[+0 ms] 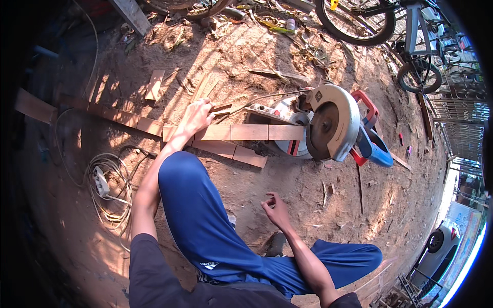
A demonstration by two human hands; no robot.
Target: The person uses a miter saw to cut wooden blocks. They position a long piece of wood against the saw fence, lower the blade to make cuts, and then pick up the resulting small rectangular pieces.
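My left hand (196, 117) reaches over a long wooden board (213, 133) marked with cross lines. Its fingers curl at the board's far side, against thin wood strips (203, 87); what they grip is hidden. The board's right end lies at a miter saw (331, 123) with a round blade guard and a red and blue handle. A shorter marked board (228, 150) sits at an angle on the near side. Above the ground between my knees, my right hand (277, 209) is empty, with thumb and forefinger curved apart.
A coiled cable (115, 205) with a white power strip (100, 182) lies by my left forearm. A loose wood piece (154, 85) rests beyond the board. A bicycle (411, 36) stands at far right, and sawdust and scraps litter the dirt.
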